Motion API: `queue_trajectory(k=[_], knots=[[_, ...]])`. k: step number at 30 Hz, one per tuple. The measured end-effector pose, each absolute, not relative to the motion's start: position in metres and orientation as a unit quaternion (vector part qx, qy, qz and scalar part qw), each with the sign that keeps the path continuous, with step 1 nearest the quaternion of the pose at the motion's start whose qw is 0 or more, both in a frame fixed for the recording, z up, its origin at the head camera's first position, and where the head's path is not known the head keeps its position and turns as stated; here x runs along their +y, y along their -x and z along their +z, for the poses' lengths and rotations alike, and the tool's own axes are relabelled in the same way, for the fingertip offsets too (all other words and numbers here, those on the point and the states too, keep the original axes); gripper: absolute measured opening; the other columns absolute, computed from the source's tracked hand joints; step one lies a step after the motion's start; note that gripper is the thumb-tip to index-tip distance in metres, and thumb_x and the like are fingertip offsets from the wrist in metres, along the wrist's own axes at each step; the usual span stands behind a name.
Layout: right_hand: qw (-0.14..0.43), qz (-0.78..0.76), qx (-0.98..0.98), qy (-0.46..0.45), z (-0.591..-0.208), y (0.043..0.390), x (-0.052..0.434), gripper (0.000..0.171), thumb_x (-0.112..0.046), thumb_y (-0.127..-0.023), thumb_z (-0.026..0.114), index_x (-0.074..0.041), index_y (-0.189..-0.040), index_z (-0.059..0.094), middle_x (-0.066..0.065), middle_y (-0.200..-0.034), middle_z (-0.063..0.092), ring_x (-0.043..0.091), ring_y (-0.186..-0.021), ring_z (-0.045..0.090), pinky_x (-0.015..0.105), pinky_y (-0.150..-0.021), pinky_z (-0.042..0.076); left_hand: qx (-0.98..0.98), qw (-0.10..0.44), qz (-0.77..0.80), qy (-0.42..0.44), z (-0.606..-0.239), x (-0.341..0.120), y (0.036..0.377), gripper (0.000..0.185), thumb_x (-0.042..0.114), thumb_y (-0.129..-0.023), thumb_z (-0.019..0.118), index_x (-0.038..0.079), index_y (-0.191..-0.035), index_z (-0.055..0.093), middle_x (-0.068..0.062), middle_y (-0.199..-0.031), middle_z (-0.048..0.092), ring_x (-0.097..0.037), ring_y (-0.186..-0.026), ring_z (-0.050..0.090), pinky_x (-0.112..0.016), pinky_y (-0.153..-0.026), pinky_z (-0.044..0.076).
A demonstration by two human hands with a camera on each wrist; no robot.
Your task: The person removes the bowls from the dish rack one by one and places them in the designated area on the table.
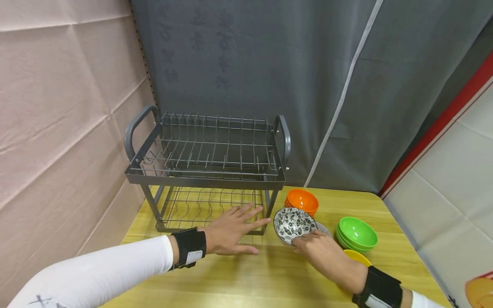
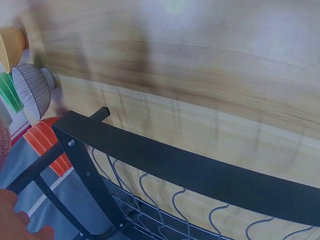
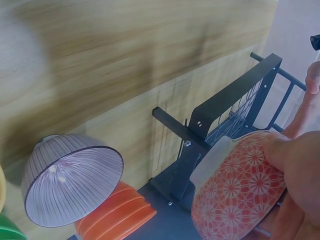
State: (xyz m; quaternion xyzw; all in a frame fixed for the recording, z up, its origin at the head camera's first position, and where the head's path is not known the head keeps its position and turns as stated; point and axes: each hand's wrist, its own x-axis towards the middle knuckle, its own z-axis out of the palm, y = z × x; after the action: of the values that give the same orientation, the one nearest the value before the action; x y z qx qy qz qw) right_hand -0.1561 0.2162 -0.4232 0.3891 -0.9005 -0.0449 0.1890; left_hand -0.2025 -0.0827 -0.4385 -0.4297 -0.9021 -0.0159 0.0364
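Head view: the right hand (image 1: 321, 250) grips a patterned bowl (image 1: 293, 223) by its rim, tilted just above the wooden table (image 1: 269, 278), beside the dish rack (image 1: 208, 171). The left hand (image 1: 231, 231) lies flat and open against the rack's lower front bar. The bowl could likely slip from that rim pinch — or knock the rack's corner post. Orange bowls (image 1: 302, 201) and green bowls (image 1: 356, 233) crowd the right; open tabletop lies nearer the person.
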Motion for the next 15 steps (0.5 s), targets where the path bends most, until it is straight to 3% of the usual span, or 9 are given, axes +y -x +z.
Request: queue_trajectory(k=[6, 15], knots=[[0.186, -0.044, -0.907, -0.376, -0.422, 0.153, 0.222, 0.017, -0.032, -0.081, 0.080, -0.024, -0.082, 0.066, -0.010, -0.079, 0.075, 0.006, -0.073, 0.069, 0.028, -0.072, 0.050, -0.898, 0.040, -0.009, 0.438, -0.438, -0.080, 0.203, 0.082, 0.075, -0.095, 0.041, 0.037, -0.163, 0.013, -0.007, -0.171, 0.018, -0.035, -0.157, 0.022, -0.053, -0.124, 0.031], [0.171, -0.041, -0.916, -0.360, -0.425, 0.152, 0.230, 0.013, -0.028, -0.083, 0.080, -0.023, -0.085, 0.068, -0.009, -0.082, 0.075, 0.008, -0.076, 0.070, 0.031, -0.074, 0.053, -0.901, 0.017, -0.001, 0.433, -0.440, -0.068, 0.202, 0.082, 0.075, -0.095, 0.041, 0.040, -0.162, 0.012, -0.004, -0.172, 0.015, -0.029, -0.159, 0.014, -0.051, -0.128, 0.022]])
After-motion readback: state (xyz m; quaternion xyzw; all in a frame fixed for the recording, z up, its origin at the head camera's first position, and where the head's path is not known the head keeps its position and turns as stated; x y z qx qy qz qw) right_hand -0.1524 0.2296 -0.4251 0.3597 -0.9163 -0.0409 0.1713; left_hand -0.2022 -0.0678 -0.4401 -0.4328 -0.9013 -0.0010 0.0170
